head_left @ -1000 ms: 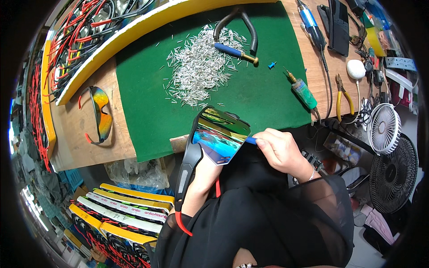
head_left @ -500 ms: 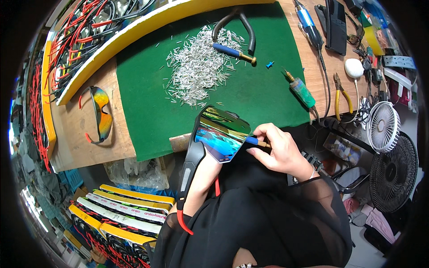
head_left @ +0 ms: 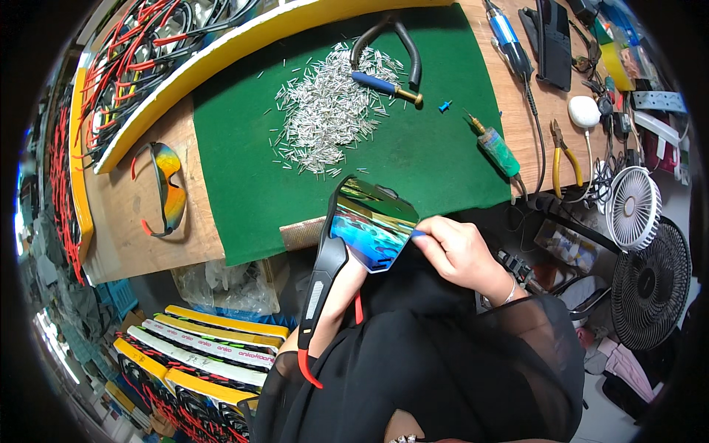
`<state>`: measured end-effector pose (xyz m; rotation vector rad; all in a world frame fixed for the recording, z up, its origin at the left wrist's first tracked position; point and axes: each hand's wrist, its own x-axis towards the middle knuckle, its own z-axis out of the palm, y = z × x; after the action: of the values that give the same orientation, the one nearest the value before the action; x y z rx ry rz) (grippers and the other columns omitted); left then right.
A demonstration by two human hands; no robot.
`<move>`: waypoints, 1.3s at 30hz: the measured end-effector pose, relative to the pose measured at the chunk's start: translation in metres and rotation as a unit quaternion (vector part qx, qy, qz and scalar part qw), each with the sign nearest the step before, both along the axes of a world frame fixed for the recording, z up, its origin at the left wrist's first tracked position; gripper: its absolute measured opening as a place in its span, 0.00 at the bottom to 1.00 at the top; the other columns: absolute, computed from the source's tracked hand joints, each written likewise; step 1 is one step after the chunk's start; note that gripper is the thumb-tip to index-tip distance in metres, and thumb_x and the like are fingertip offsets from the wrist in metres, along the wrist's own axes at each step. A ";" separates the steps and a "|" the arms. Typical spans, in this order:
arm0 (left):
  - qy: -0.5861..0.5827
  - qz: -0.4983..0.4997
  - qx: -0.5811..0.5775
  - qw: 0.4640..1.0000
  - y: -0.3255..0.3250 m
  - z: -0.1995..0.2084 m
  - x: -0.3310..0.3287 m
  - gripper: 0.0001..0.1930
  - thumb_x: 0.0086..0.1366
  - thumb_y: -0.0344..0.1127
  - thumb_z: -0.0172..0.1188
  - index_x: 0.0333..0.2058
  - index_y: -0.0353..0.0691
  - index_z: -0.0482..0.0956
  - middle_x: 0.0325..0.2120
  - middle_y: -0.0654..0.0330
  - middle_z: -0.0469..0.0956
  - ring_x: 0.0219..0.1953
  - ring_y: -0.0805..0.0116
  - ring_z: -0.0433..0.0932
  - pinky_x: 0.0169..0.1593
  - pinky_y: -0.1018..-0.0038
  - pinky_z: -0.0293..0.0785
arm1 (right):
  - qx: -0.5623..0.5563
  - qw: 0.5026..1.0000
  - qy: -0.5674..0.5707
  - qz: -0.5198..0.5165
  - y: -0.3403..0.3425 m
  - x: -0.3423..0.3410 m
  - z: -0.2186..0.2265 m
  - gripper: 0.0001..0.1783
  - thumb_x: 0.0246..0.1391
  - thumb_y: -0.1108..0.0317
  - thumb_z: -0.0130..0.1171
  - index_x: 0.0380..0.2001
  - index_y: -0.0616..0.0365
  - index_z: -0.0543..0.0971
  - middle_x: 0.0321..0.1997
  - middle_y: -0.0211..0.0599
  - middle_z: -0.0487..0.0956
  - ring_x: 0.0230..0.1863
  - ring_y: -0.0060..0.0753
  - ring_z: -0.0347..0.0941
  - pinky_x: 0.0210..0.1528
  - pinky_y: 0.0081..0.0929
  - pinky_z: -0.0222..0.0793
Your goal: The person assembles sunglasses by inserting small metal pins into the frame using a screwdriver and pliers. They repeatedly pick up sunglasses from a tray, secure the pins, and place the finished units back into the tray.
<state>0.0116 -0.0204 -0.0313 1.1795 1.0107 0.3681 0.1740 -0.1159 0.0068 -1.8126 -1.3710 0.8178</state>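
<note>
Wraparound sunglasses [head_left: 375, 230] with a blue-green mirrored lens, black frame and red temple tips are held up before my lap. My left hand [head_left: 351, 275] supports them from behind, its fingers hidden by the lens. At the lens's right edge, my right hand [head_left: 459, 251] is closed on a small screwdriver-like tool [head_left: 418, 234]; only a bit of its blue part shows, and its tip is hidden. Beyond the glasses, a heap of small silvery metal pins [head_left: 317, 118] lies on a green mat [head_left: 244, 184]. A similar blue-and-brass tool [head_left: 377, 83] rests on the heap.
Black-handled pliers [head_left: 412, 55] lie by the heap. Right of it are a green tool [head_left: 496, 150] with a cord, yellow-handled cutters [head_left: 565, 162] and a white fan [head_left: 634, 208]. Orange-lensed sunglasses [head_left: 168, 193] lie at left, below a yellow-edged tray [head_left: 159, 100] of frames.
My right hand has turned and closed further around the tool, covering its brass end. The sunglasses have shifted slightly to the right and tilted.
</note>
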 end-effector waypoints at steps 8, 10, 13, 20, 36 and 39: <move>0.048 0.008 -0.174 0.984 0.001 0.051 0.005 0.19 0.67 0.44 0.42 0.27 0.36 0.76 0.12 0.68 0.66 0.13 0.83 0.58 0.18 0.85 0.51 | -0.132 0.951 0.258 -0.104 -0.010 0.014 0.010 0.09 0.51 0.73 0.54 0.37 0.63 0.72 0.19 0.30 0.72 0.21 0.13 0.66 0.25 0.16 0.63; 0.022 0.008 -0.190 0.982 -0.003 0.050 0.004 0.15 0.67 0.41 0.42 0.32 0.37 0.74 0.18 0.66 0.72 0.14 0.84 0.60 0.18 0.87 0.53 | -0.123 0.928 0.325 -0.133 -0.008 0.013 0.011 0.09 0.51 0.73 0.54 0.37 0.62 0.73 0.22 0.31 0.73 0.24 0.14 0.67 0.27 0.16 0.63; 0.004 0.018 -0.224 0.974 -0.007 0.046 0.000 0.14 0.67 0.40 0.42 0.33 0.37 0.73 0.21 0.66 0.75 0.15 0.84 0.60 0.17 0.87 0.53 | -0.067 0.971 0.192 -0.129 0.009 0.015 0.016 0.08 0.50 0.72 0.55 0.35 0.61 0.73 0.24 0.34 0.72 0.24 0.22 0.68 0.27 0.20 0.64; -0.015 0.005 -0.157 0.988 0.000 0.051 0.008 0.12 0.67 0.37 0.42 0.31 0.36 0.71 0.22 0.62 0.76 0.13 0.84 0.60 0.16 0.87 0.52 | 0.166 0.945 -0.261 -0.109 0.096 0.035 -0.006 0.09 0.45 0.71 0.58 0.30 0.59 0.71 0.24 0.39 0.70 0.28 0.40 0.65 0.30 0.33 0.64; -0.003 0.008 -0.164 0.986 0.012 0.055 0.020 0.10 0.67 0.35 0.41 0.30 0.38 0.69 0.21 0.63 0.74 0.14 0.83 0.59 0.16 0.87 0.51 | -0.056 0.820 -0.458 -0.338 -0.048 0.154 0.000 0.14 0.47 0.62 0.59 0.27 0.61 0.69 0.43 0.50 0.69 0.49 0.50 0.63 0.52 0.41 0.56; -0.021 -0.018 -0.132 0.991 0.013 0.061 0.020 0.10 0.67 0.34 0.41 0.31 0.38 0.69 0.21 0.63 0.75 0.15 0.84 0.60 0.17 0.87 0.52 | -0.054 0.831 -0.456 -0.313 -0.058 0.159 -0.020 0.18 0.46 0.58 0.60 0.27 0.61 0.67 0.45 0.53 0.69 0.48 0.53 0.63 0.52 0.42 0.56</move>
<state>0.0319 -0.0072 0.0300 0.9462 0.9676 0.2232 0.3334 -0.1741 -0.0136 -2.6747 -1.0748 -0.4084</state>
